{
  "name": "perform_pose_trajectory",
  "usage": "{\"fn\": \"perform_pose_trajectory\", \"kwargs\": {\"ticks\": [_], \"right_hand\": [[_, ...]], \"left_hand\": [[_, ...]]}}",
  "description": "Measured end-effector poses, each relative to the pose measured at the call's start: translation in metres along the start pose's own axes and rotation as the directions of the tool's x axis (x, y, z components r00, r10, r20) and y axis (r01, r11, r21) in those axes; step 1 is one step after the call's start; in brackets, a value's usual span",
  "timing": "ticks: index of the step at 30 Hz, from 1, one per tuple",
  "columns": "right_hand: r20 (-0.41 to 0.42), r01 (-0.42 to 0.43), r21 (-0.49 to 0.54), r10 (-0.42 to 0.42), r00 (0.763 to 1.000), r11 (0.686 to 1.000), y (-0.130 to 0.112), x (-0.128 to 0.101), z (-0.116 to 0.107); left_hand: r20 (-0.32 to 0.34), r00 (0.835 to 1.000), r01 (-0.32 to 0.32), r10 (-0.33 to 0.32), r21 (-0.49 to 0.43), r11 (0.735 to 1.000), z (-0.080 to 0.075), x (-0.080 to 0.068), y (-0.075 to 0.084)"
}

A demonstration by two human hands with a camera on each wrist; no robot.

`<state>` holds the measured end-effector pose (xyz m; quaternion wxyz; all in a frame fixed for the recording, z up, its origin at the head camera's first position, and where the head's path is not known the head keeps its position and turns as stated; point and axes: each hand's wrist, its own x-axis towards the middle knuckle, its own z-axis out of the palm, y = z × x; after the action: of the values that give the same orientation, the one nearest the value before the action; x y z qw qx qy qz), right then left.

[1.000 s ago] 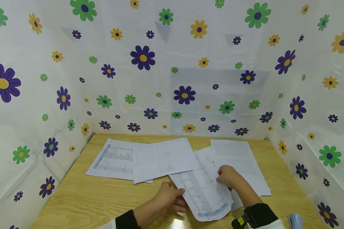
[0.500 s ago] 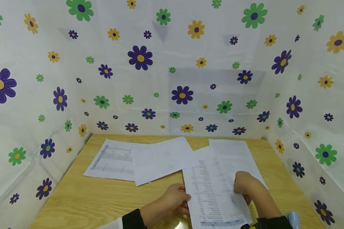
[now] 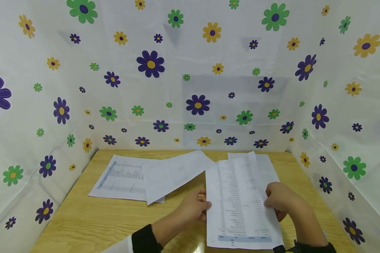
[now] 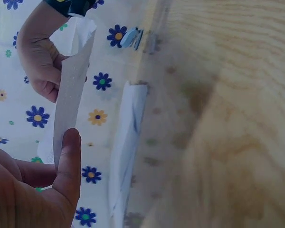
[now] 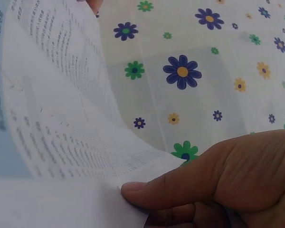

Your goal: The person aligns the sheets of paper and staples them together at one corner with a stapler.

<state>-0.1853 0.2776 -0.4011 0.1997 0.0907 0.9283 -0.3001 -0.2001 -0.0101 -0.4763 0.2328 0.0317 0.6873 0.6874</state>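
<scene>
Head view overlooks the table (image 3: 82, 225); both wrist views closely share the sheet (image 3: 237, 196)

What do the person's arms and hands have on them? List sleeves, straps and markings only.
Both hands are bare: no gloves or rings show. The left hand comes out of a black cuff with a white sleeve behind it. The right hand ends in a black wrist cuff at the frame's bottom edge. No markings are legible.

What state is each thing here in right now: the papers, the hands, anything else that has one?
Printed sheet: lifted off the table, held at both side edges.
Left hand: pinches the sheet's left edge.
Right hand: pinches its right edge.
Table sheet with print: lying flat.
Blank sheet: lying across it, overlapping.
Far sheet: flat, partly hidden.
</scene>
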Motion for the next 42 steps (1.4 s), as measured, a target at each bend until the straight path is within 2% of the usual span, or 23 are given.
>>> {"fn": "perform_pose_trajectory", "kwargs": {"ticks": [6, 13, 18, 22, 25, 28, 31, 35, 42], "right_hand": [[0.000, 0.029, 0.021, -0.029, 1.000, 0.999, -0.009, -0.004, -0.005], [-0.035, 0.122, 0.136, -0.118, 0.992, 0.983, -0.020, -0.013, -0.020], [-0.087, 0.226, 0.224, -0.211, 0.974, 0.948, -0.038, -0.012, -0.020], [-0.137, 0.308, 0.314, -0.278, 0.951, 0.898, -0.052, -0.004, -0.009], [-0.157, 0.352, 0.391, -0.315, 0.936, 0.850, -0.059, 0.003, 0.000], [-0.163, 0.359, 0.470, -0.321, 0.933, 0.806, -0.062, 0.010, 0.010], [-0.164, 0.345, 0.514, -0.305, 0.938, 0.785, -0.065, 0.019, 0.022], [-0.153, 0.312, 0.538, -0.274, 0.950, 0.783, -0.065, 0.031, 0.040], [-0.132, 0.249, 0.535, -0.212, 0.968, 0.807, -0.064, 0.049, 0.069]], "left_hand": [[-0.005, 0.995, -0.096, 0.096, 0.038, 0.995, -0.015, -0.008, 0.026], [-0.005, 0.987, -0.162, 0.163, 0.069, 0.984, -0.024, -0.024, 0.059], [-0.036, 0.982, -0.181, 0.187, 0.130, 0.975, -0.045, -0.031, 0.075], [-0.108, 0.977, -0.164, 0.182, 0.162, 0.973, -0.068, -0.034, 0.081], [-0.136, 0.974, -0.157, 0.184, 0.187, 0.970, -0.084, -0.037, 0.082], [-0.128, 0.977, -0.144, 0.173, 0.208, 0.967, -0.096, -0.040, 0.079], [-0.125, 0.982, -0.116, 0.145, 0.211, 0.971, -0.106, -0.040, 0.073], [-0.143, 0.985, -0.067, 0.099, 0.215, 0.974, -0.112, -0.038, 0.062], [-0.192, 0.979, -0.020, 0.067, 0.237, 0.971, -0.121, -0.025, 0.041]]}}
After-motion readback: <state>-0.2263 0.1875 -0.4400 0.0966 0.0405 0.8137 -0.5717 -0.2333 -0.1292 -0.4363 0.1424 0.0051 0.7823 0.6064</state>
